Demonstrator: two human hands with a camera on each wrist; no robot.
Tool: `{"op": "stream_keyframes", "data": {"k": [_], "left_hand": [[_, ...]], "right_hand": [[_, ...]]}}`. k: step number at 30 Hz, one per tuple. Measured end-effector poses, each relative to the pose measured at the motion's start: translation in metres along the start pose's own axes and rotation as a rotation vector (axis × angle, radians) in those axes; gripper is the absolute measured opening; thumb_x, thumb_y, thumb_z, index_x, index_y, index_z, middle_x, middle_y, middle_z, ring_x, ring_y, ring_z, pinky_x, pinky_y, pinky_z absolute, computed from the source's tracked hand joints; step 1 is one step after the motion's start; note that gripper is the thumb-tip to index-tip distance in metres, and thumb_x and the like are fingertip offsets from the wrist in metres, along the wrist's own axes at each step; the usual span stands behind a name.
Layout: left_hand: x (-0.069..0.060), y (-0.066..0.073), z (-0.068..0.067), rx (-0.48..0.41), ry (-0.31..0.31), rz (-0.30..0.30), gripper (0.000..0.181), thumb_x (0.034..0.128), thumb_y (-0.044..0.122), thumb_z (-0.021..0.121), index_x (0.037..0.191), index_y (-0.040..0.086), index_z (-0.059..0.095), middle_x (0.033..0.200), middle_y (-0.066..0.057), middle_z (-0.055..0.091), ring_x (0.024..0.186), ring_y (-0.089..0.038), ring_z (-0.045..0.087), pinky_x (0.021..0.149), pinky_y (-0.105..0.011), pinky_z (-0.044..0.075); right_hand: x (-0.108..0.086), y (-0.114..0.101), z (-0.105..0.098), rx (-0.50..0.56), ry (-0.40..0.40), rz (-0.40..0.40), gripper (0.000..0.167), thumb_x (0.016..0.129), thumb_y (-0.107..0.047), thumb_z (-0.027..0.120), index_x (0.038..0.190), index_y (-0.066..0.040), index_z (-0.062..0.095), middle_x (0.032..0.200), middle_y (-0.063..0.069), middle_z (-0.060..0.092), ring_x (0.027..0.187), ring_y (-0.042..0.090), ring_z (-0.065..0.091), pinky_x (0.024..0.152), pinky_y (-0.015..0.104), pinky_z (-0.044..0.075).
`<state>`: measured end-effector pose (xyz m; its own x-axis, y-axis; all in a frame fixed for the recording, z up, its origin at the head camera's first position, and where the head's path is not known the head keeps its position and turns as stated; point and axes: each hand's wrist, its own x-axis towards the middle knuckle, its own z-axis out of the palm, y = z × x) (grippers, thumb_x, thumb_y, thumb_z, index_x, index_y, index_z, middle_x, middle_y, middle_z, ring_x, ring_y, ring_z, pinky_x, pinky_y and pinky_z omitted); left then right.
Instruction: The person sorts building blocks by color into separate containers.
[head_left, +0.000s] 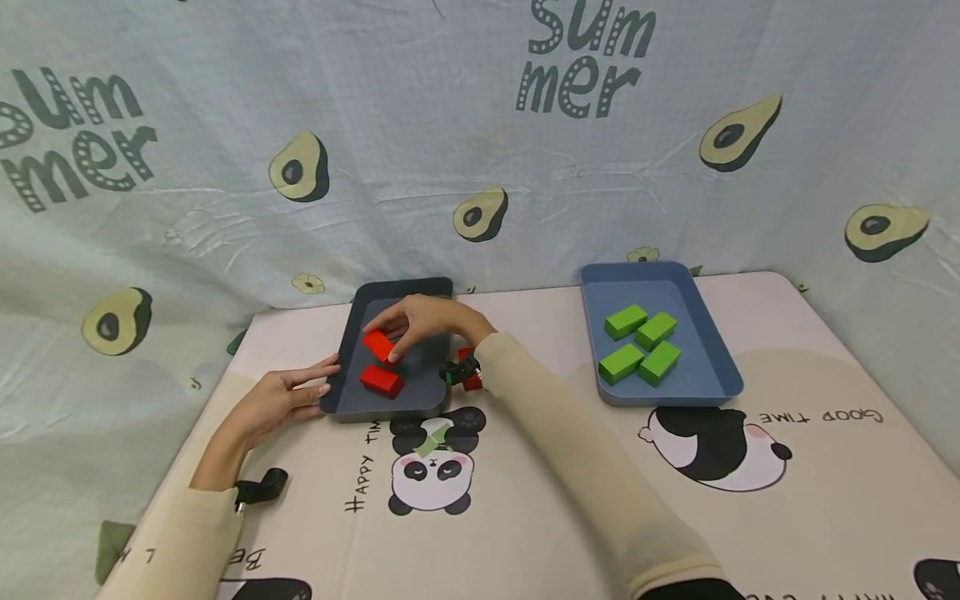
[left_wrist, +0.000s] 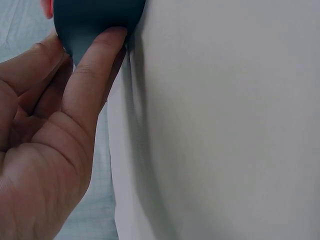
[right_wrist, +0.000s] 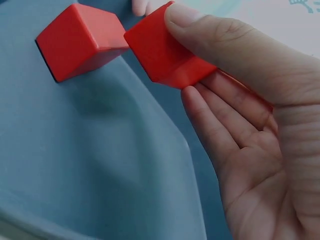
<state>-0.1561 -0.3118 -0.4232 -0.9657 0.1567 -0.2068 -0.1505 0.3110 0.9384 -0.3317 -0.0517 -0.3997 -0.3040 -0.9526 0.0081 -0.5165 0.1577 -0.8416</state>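
Note:
In the head view the right hand point(head_left: 426, 320) pinches a red block point(head_left: 378, 345) between thumb and fingers over the dark tray point(head_left: 420, 407). A second red block point(head_left: 381, 381) lies in that tray, nearer its front. The right wrist view shows the pinched red block point(right_wrist: 167, 47) tilted under the thumb of the right hand point(right_wrist: 250, 115), beside the other block point(right_wrist: 82, 40). At the tray's left edge the left hand point(head_left: 273, 404) touches the wall; in the left wrist view the left hand point(left_wrist: 60, 125) has its fingers against the tray wall point(left_wrist: 95, 22).
Partly hidden by the right wrist, another red block point(head_left: 471, 382) is on the table just right of the dark tray. A blue tray point(head_left: 660, 400) holding several green blocks point(head_left: 620, 363) stands at the right. Behind the table hangs a patterned cloth point(head_left: 405, 108).

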Motion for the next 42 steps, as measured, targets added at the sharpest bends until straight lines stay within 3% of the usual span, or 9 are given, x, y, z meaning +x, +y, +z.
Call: {"op": "stream_keyframes", "data": {"k": [12,24,31,38,42], "left_hand": [[-0.002,0.000,-0.001,0.001,-0.010,0.019,0.060,0.0999,0.014,0.066,0.152,-0.004,0.041,0.167,-0.014,0.017,0.116,0.011,0.055,0.091,-0.029,0.058],[-0.003,-0.001,-0.001,-0.005,0.000,0.013,0.060,0.0999,0.013,0.066,0.152,-0.002,0.042,0.167,-0.013,0.018,0.115,0.010,0.057,0.090,-0.029,0.058],[-0.004,0.001,0.001,-0.011,0.002,0.012,0.061,0.0993,0.017,0.068,0.152,-0.002,0.043,0.167,-0.012,0.019,0.115,0.011,0.056,0.089,-0.027,0.058],[-0.005,-0.001,0.001,-0.010,0.001,0.012,0.061,0.0991,0.017,0.068,0.152,-0.001,0.043,0.167,-0.012,0.018,0.115,0.009,0.057,0.087,-0.027,0.059],[-0.004,-0.001,0.001,-0.015,0.001,0.016,0.062,0.0987,0.017,0.069,0.152,-0.001,0.042,0.167,-0.011,0.018,0.115,0.010,0.057,0.088,-0.027,0.059]], "right_hand": [[0.000,0.004,0.004,-0.004,-0.001,0.056,0.061,0.084,-0.006,0.084,0.140,-0.006,0.061,0.142,0.007,0.061,0.126,0.012,0.060,0.103,0.019,0.048],[0.003,0.003,0.006,-0.087,-0.050,0.091,0.062,0.087,-0.009,0.081,0.144,-0.007,0.058,0.145,0.006,0.059,0.128,0.013,0.058,0.104,0.018,0.047],[0.003,0.004,0.004,-0.167,-0.094,0.063,0.062,0.090,-0.014,0.079,0.147,-0.008,0.055,0.148,0.005,0.056,0.136,0.014,0.052,0.108,0.018,0.042],[-0.016,-0.003,-0.009,-0.228,-0.054,-0.007,0.056,0.094,-0.020,0.075,0.145,-0.007,0.057,0.148,0.006,0.057,0.136,0.016,0.053,0.111,0.027,0.044],[-0.034,-0.010,-0.018,-0.307,-0.024,-0.006,0.052,0.094,-0.018,0.075,0.142,-0.005,0.059,0.145,0.007,0.059,0.134,0.018,0.055,0.110,0.029,0.046]]}}
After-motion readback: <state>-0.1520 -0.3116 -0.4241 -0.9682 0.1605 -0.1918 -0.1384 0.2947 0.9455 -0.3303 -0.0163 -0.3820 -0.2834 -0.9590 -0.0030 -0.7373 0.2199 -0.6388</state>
